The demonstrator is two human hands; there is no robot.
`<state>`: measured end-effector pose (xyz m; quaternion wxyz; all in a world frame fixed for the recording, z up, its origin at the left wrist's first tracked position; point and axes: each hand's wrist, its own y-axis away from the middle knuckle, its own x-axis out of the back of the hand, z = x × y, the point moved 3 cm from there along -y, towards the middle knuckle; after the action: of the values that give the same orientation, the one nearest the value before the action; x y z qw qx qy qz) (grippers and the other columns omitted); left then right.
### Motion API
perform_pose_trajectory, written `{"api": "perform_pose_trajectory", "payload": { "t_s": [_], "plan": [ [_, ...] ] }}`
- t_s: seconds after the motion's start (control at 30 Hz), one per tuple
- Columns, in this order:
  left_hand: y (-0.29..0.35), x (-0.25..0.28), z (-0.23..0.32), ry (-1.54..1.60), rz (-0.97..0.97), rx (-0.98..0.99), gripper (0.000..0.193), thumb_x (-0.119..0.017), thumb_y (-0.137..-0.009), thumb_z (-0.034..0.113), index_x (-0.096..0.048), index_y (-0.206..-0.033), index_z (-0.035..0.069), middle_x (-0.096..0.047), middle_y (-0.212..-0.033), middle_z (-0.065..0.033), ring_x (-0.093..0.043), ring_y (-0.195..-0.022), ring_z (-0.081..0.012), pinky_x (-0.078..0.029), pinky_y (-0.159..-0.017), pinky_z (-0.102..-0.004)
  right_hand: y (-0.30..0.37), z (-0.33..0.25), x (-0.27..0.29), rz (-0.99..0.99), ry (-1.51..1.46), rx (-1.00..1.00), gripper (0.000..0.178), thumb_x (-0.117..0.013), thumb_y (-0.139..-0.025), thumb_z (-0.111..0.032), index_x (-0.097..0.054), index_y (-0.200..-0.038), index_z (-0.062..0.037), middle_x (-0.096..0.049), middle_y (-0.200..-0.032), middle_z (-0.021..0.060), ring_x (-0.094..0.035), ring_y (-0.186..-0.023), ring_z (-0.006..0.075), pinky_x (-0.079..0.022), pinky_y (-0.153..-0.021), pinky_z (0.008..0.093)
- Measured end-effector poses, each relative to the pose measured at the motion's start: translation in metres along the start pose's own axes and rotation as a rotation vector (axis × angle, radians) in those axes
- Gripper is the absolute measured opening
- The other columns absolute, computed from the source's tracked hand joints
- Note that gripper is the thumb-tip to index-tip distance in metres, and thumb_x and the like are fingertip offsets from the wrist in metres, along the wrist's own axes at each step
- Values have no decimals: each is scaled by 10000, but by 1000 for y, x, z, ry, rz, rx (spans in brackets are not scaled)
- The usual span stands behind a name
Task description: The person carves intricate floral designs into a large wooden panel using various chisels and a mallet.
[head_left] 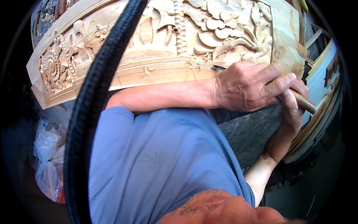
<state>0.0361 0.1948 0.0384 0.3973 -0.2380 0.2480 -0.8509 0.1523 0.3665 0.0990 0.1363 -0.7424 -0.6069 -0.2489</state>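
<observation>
A wood carving chisel (306,102) lies sideways in my two hands, its brown wooden handle sticking out to the right. Its dark blade tip shows past my left hand (246,86), at the plain border of the carved wooden panel (160,72). My left hand is closed over the front of the chisel and rests by the panel's near edge. Farther right, my right hand (294,100) grips the handle, its fingers partly hidden behind the left. Leaves, petals and a twisted column stand out in relief on the panel. Small wood chips lie on the border near the blade.
A thick black braided cord (95,82) crosses the left of the view, close up. Clear plastic bags (50,164) stand at lower left. Long boards (317,123) are stacked on the right. More carved pieces (45,18) sit at the far left.
</observation>
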Motion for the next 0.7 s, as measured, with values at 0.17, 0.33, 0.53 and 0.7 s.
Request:
{"api": "perform_pose_trajectory", "payload": {
  "t_s": [0.17, 0.33, 0.53, 0.7],
  "plan": [
    [0, -5, -1, 68, -68, -11, 753, -835, -873, 420, -602, -1504, 80, -715, -1209, -85, -764, -885, -230, -636, -689, -325, 2, -12, 8, -50, 165, 188, 377, -712, -990, -14, -709, -1330, -176, -698, -1204, 107, -652, -1014, 250, -511, -907, 399],
    [-2, -5, -2, 90, -59, -9, 782, -844, -867, 425, -587, -1518, 76, -719, -1208, -88, -767, -889, -239, -643, -702, -329, -15, -24, 14, -133, 40, 48, 352, -790, -946, -134, -729, -1279, -35, -757, -1114, 131, -703, -970, 249, -547, -870, 396],
    [-2, -5, -4, 41, -12, 21, 784, -851, -866, 425, -582, -1485, 28, -723, -1155, -103, -769, -891, -240, -640, -686, -331, -12, -15, 9, -50, 248, 300, 271, -773, -958, -94, -763, -1226, -57, -752, -1198, 109, -694, -1030, 249, -539, -903, 384],
    [-3, -6, -5, 39, -7, 24, 775, -865, -856, 414, -584, -1456, 12, -710, -1067, -92, -748, -826, -227, -621, -642, -316, -6, -2, 5, 18, 33, -25, 248, -729, -957, -147, -729, -1175, -30, -683, -1078, 85, -620, -959, 195, -497, -897, 368]
  ]
}}
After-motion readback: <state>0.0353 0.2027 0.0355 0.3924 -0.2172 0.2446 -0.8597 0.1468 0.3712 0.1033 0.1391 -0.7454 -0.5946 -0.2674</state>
